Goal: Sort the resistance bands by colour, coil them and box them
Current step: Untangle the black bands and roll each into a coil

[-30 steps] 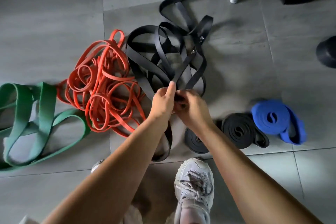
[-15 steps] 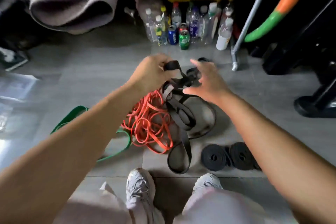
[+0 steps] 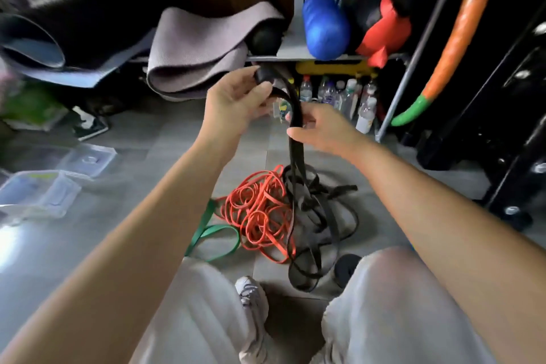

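Observation:
A black resistance band (image 3: 295, 115) hangs from my raised hands down to a loose black heap (image 3: 322, 210) on the floor. My left hand (image 3: 236, 97) grips its small coiled top end between thumb and fingers. Just below, my right hand (image 3: 319, 130) pinches the hanging strap. An orange band tangle (image 3: 260, 213) lies left of the black heap, and part of a green band (image 3: 212, 233) shows beside my left forearm. A coiled black band (image 3: 345, 267) peeks out by my right knee.
Clear plastic boxes (image 3: 38, 189) and a lid (image 3: 88, 156) lie on the floor at the left. Rolled mats (image 3: 195, 50), a blue roller (image 3: 325, 26) and several bottles (image 3: 348, 97) fill the shelving ahead. Dark gym equipment (image 3: 487, 127) stands at the right.
My hands have lifted the black band higher, so it now hangs straight from them. My right hand has closed onto the strap. The view has tilted up toward the shelf.

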A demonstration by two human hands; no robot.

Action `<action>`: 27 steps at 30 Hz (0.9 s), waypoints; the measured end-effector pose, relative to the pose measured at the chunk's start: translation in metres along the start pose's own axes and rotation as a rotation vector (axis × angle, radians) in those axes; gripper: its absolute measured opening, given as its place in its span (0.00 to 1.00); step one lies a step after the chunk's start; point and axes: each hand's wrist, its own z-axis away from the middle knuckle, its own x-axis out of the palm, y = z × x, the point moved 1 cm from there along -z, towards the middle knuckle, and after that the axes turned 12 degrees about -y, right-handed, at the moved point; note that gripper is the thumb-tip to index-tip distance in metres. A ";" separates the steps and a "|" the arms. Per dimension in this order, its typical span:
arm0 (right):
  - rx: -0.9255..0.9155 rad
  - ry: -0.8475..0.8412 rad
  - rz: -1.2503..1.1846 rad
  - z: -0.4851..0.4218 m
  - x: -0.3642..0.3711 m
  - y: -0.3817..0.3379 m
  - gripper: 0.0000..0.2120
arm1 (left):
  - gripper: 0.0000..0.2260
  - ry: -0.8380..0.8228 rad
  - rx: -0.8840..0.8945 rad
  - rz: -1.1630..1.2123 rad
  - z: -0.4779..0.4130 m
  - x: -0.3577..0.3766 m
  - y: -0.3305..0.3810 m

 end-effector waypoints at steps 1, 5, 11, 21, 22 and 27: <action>-0.006 0.017 -0.031 0.006 0.002 -0.006 0.06 | 0.08 0.017 0.009 0.019 0.004 -0.001 0.006; 0.023 -0.066 -0.124 0.038 0.021 -0.009 0.07 | 0.08 -0.033 -0.003 -0.017 0.025 -0.002 0.001; 0.021 -0.061 -0.158 0.045 0.028 -0.016 0.10 | 0.11 -0.231 -0.097 -0.340 0.038 0.000 -0.010; -0.027 -0.059 -0.267 0.049 0.022 -0.033 0.11 | 0.10 -0.168 -0.095 -0.149 0.050 -0.011 -0.007; -0.015 -0.065 -0.265 0.049 0.023 -0.033 0.11 | 0.10 -0.154 -0.089 -0.072 0.051 -0.011 -0.008; 0.001 -0.080 -0.296 0.055 0.036 -0.037 0.09 | 0.11 -0.067 -0.101 0.249 0.057 -0.016 -0.006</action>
